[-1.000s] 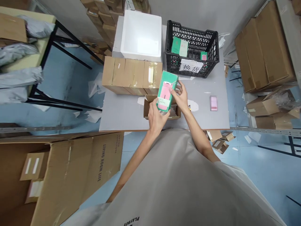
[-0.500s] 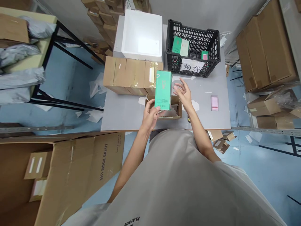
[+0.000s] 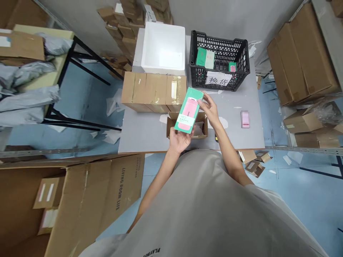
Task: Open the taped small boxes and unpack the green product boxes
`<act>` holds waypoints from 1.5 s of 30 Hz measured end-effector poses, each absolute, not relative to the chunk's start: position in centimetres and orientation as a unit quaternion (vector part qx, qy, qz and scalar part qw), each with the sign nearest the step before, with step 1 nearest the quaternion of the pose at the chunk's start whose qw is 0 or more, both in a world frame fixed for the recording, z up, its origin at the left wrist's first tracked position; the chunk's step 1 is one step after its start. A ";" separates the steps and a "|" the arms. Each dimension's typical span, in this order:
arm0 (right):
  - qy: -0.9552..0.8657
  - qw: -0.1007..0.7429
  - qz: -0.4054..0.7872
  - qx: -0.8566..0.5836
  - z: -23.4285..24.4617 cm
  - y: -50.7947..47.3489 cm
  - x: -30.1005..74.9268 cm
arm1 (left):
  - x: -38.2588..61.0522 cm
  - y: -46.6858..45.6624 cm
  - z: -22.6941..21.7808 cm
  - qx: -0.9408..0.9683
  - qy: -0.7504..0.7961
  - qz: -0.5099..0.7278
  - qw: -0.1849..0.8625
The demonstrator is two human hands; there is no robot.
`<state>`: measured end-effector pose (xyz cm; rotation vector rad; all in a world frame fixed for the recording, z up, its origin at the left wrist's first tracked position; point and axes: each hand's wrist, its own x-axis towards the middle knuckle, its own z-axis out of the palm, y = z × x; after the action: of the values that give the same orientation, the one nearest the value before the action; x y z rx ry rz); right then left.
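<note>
A green product box [image 3: 189, 110] with a pink picture and a white band on its face is held up, tilted, above the table. My left hand [image 3: 180, 140] supports its lower end, fingers curled under it. At the upper right corner my right hand [image 3: 210, 109] grips the edge between thumb and fingers. Beneath the box stands an open cardboard carton [image 3: 205, 128] with pale wrapping inside, partly hidden by the box and my left hand.
Behind stand a row of brown cartons [image 3: 152, 91], a white foam box [image 3: 164, 48] and a black crate [image 3: 219, 59] with several green boxes. A small pink box [image 3: 245, 119] lies on the grey table [image 3: 144, 132] at right. A large carton [image 3: 107, 192] stands at lower left.
The green box has turned to show its pink-pictured face and tilted to the right. My right hand, open and apart before, has closed on its upper corner.
</note>
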<state>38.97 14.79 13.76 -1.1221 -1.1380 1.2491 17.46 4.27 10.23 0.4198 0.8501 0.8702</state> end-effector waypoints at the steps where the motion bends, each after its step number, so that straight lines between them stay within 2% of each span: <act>1: -0.475 0.530 0.524 -0.468 13.6 14.8 39.0 | 17.5 4.3 10.3 0.194 0.396 0.406 0.801; 12: -0.427 0.513 0.547 -0.505 13.1 12.4 38.0 | 17.6 7.0 13.1 0.194 0.410 0.459 0.764; 20: -0.375 0.505 0.591 -0.505 12.3 10.8 38.5 | 17.5 11.9 14.2 0.311 0.445 0.445 0.712; 28: -0.329 0.514 0.602 -0.515 12.9 14.2 40.8 | 22.8 18.6 14.2 0.427 0.478 0.415 0.645; 35: -0.364 0.514 0.583 -0.514 14.2 21.9 41.1 | 23.8 24.9 13.8 0.407 0.457 0.467 0.638; 41: -0.411 0.484 0.610 -0.474 13.9 33.2 34.5 | 18.3 32.9 13.1 0.421 0.506 0.544 0.521; 45: -0.416 0.469 0.616 -0.478 12.3 40.4 28.7 | 14.9 39.4 11.4 0.397 0.530 0.568 0.489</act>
<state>28.70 40.42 12.32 -1.1711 -1.0207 1.5094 14.88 39.41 11.40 0.9637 1.2876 1.3810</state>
